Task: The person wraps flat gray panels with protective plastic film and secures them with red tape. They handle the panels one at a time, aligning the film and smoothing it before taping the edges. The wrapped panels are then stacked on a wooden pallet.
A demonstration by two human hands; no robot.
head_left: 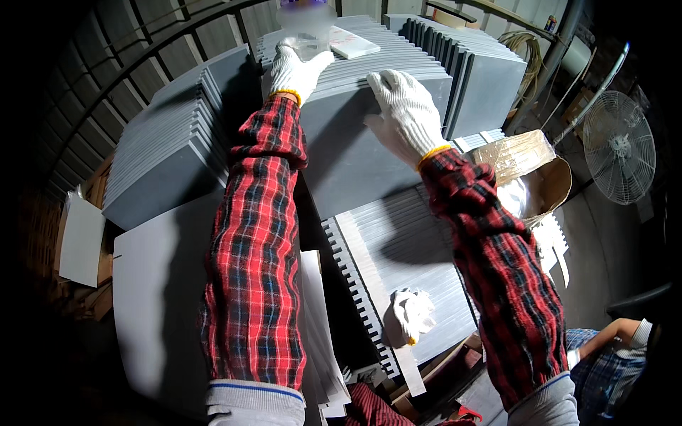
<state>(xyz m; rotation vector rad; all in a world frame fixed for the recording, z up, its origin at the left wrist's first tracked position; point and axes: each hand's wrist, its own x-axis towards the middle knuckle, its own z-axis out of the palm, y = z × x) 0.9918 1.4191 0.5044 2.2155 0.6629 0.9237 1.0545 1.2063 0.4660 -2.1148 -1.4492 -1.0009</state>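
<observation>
My left hand, in a white knit glove, curls round the lower part of a clear plastic container with a purple top, at the far side of the stack. Its fingertips are partly hidden. The container stands over a row of grey panels set on edge. My right hand, gloved alike, is at the upper edge of the front panel, fingers loosely bent and thumb apart. Nothing shows in it. A white card-like piece lies on the panels just right of the container.
More grey panels stand at the left and right rear. Below lie slatted grey pieces with a crumpled white glove. An open cardboard box, a fan and another person's arm are at the right.
</observation>
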